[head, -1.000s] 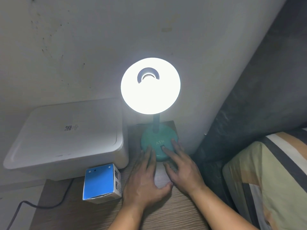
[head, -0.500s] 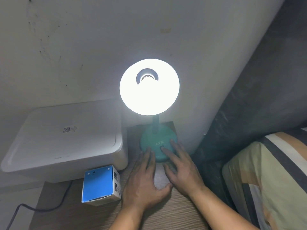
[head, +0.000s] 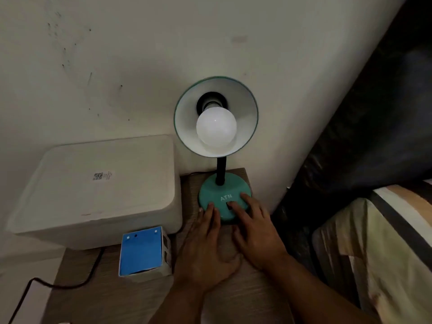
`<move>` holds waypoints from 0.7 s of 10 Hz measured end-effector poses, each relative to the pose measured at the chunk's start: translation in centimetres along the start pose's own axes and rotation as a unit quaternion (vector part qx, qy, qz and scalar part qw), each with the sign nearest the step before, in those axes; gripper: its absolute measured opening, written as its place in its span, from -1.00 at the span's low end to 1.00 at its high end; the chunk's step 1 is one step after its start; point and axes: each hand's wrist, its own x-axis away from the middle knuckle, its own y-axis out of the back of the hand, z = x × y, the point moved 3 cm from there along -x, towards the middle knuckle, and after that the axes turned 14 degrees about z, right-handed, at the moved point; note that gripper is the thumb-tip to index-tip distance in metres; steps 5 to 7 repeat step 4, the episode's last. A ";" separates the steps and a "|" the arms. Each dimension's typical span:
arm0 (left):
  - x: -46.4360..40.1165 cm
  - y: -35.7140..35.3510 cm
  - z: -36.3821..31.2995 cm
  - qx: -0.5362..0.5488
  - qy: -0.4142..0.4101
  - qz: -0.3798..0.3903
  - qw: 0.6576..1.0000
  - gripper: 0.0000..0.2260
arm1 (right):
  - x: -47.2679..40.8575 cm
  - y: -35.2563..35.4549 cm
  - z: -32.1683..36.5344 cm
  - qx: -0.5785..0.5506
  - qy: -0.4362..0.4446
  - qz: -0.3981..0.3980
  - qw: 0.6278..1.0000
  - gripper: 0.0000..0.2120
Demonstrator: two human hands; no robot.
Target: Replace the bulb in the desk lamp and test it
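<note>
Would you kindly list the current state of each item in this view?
Bulb: unlit, seated in the socket.
Lamp: upright, shade tilted toward the camera.
Blue box: lying on the table.
Left hand: flat, fingertips on the lamp base.
Right hand: finger on the base switch.

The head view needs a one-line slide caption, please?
Both hands, left hand and right hand, rest on the teal lamp base; bulb unlit.

One lamp [head: 224, 197], one bulb [head: 216, 127], two boxes [head: 98, 188] [head: 142, 251], one cable [head: 70, 282], two hands [head: 205, 249] [head: 254, 232].
</note>
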 end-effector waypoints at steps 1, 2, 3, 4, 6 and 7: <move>0.1 0.3 -0.2 -0.004 0.003 0.011 1.000 -0.02 | 0.1 0.0 0.1 -0.016 0.004 0.000 1.000 -0.44; 0.1 0.4 0.0 -0.004 0.007 0.020 1.000 -0.04 | 0.3 0.0 0.1 -0.025 0.000 0.012 1.000 -0.43; 0.2 1.0 -0.1 0.008 0.003 0.038 0.999 -0.08 | 0.3 0.8 0.5 -0.031 -0.004 0.052 0.998 -0.35; 0.6 2.1 -0.6 0.006 -0.002 0.031 1.000 -0.25 | 1.4 1.5 1.0 -0.051 -0.029 0.068 0.996 -0.38; 0.6 2.1 -0.6 0.006 -0.002 0.031 1.000 -0.25 | 1.4 1.5 1.0 -0.051 -0.029 0.068 0.996 -0.38; 0.6 2.1 -0.6 0.006 -0.002 0.031 1.000 -0.25 | 1.4 1.5 1.0 -0.051 -0.029 0.068 0.996 -0.38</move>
